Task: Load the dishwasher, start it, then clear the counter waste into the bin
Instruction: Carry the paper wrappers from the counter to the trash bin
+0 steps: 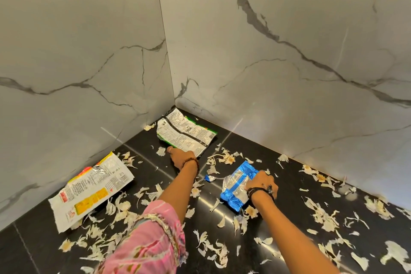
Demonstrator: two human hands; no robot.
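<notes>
Three empty wrappers lie on the black counter [289, 240]. A green-edged white wrapper [186, 133] sits in the far corner; my left hand [181, 158] reaches to its near edge and its fingers touch it. A blue and silver wrapper [236, 187] lies at the centre right, and my right hand [263, 186] grips its right side. A yellow and white wrapper [91, 191] rests at the left by the wall, untouched. Pale garlic peels [322, 216] are scattered all over the counter.
White marble walls [289, 62] close the counter on the left and the back, meeting in a corner. A small torn blue scrap [209, 177] lies just left of the blue wrapper. My pink sleeve [151, 240] covers part of the near counter.
</notes>
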